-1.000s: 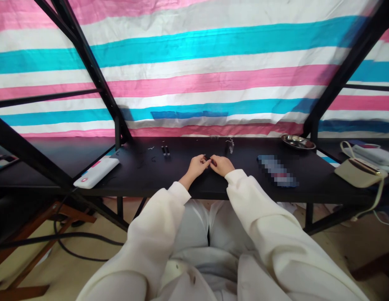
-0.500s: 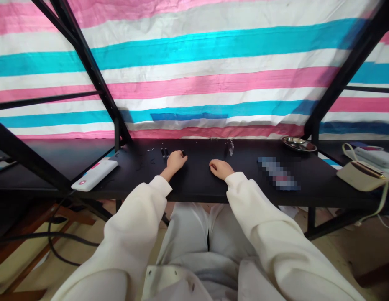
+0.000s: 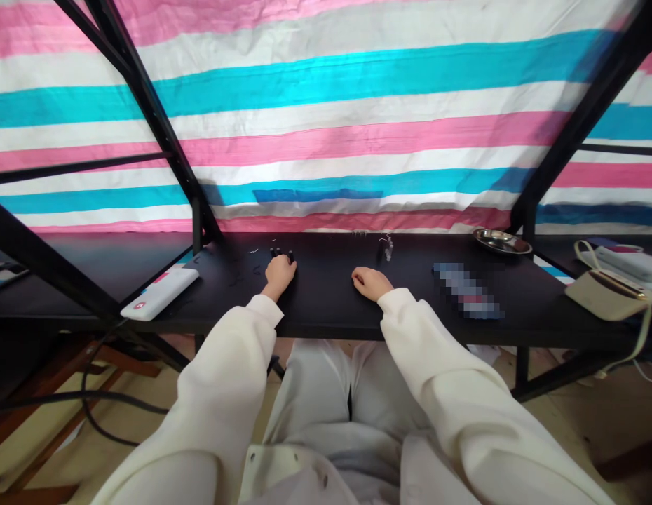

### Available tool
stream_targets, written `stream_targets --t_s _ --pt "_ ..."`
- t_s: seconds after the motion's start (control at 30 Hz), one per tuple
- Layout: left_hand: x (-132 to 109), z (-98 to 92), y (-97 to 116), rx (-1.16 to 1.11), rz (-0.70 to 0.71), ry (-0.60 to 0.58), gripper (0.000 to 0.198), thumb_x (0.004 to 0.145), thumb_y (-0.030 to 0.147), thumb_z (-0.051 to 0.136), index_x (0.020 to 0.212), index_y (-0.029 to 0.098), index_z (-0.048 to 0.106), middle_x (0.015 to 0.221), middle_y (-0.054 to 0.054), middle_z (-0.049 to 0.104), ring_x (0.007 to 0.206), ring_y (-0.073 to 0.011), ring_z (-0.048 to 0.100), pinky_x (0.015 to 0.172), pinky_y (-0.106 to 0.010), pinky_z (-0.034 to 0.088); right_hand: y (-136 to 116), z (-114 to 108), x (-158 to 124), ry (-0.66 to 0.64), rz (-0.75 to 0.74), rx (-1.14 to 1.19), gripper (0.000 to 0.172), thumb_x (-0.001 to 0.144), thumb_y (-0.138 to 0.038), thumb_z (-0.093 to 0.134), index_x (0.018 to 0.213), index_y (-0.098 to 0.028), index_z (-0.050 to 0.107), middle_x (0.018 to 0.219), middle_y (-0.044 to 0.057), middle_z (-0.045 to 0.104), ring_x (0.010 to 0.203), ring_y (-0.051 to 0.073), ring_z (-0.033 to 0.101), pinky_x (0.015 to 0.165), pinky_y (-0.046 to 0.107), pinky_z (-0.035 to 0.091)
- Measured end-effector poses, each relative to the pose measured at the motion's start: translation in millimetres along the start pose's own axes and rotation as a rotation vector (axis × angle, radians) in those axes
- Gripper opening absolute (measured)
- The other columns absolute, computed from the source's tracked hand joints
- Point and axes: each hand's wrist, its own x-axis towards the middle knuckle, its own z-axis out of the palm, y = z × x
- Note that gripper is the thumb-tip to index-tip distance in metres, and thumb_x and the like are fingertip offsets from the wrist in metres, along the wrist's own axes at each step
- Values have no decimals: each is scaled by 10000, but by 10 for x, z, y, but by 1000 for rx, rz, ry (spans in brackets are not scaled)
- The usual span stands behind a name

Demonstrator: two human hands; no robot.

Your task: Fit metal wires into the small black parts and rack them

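Note:
My left hand (image 3: 280, 275) is closed at the black tabletop, its thumb and fingers pinched around a small black cylinder (image 3: 291, 256) with a lighter end. Just behind its knuckles stand two similar small black cylinders (image 3: 275, 252), their lower parts hidden by the hand. My right hand (image 3: 372, 283) rests on the table to the right, loosely curled, and nothing shows in its fingers. Beyond it lies a small dark cylinder (image 3: 380, 249) beside a clump of small clear or silvery pieces (image 3: 389, 250).
A white power bank-like box (image 3: 160, 294) lies at the left of the table (image 3: 326, 308). A shiny metal dish (image 3: 502, 242) sits at the back right, with a pixelated item (image 3: 467, 291) before it. Further right is a beige bag (image 3: 604, 294). Black frame posts flank the table.
My left hand has moved left with the small black cylinder, beside the two standing ones. My right hand has stayed in place.

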Motion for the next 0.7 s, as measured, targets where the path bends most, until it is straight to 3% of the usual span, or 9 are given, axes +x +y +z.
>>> stream_targets --t_s 0.53,0.7 --pt "-14 52 -13 70 -6 63 336 818 359 418 919 126 638 928 -170 629 893 -279 603 737 -354 448 -20 -26 -4 9 34 25 171 813 -208 432 875 -192 591 868 49 625 739 147 551 654 242 366" --pt "-55 39 -8 96 15 67 330 823 353 411 916 129 634 926 -166 632 886 -281 604 730 -352 444 87 -13 1 67 243 -9 157 796 -212 447 856 -198 592 897 61 631 782 174 569 651 265 381"
